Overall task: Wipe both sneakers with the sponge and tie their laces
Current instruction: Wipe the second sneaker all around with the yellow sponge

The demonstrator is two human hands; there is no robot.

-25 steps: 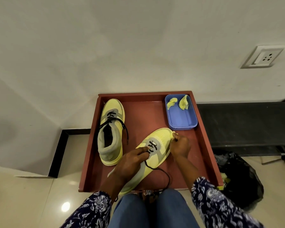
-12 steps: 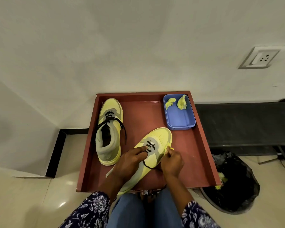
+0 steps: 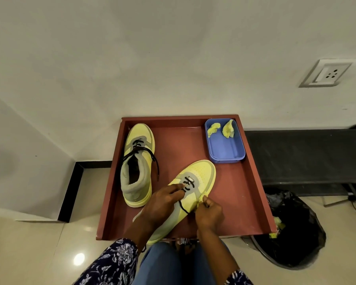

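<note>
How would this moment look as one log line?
left hand: holds near sneaker | right hand: wipes its side, sponge | far sneaker: untied

Near sneaker (image 3: 195, 182) heel hidden under left hand (image 3: 162, 204)

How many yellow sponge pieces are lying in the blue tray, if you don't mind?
2: one sponge piece at the blue tray's far left, another sponge piece at its far right.

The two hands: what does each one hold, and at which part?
Left hand grips the tilted yellow sneaker at its laced tongue. Right hand pinches a small yellow sponge piece against the sneaker's side.
</note>
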